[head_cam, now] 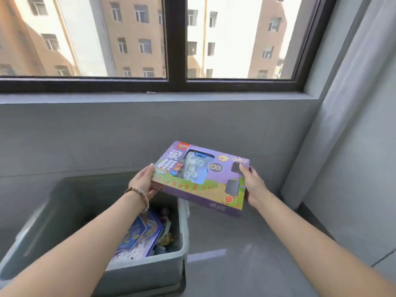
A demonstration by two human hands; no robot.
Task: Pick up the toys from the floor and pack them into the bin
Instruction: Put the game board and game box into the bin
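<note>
I hold a flat purple game box [205, 181] with a clear window in its lid, in the air above the right rim of the bin. My left hand [143, 182] grips its left edge, thumb on top. My right hand [252, 185] grips its right edge, thumb on the lid. The grey plastic bin [181, 249] stands on the floor at lower left. Inside it lie a blue picture box [141, 234] and some small toys [168, 239], partly hidden by my left forearm.
A grey wall with a window sill [150, 97] runs behind the bin. A grey curtain [347, 116] hangs at the right. Grey floor [246, 243] stretches right of the bin.
</note>
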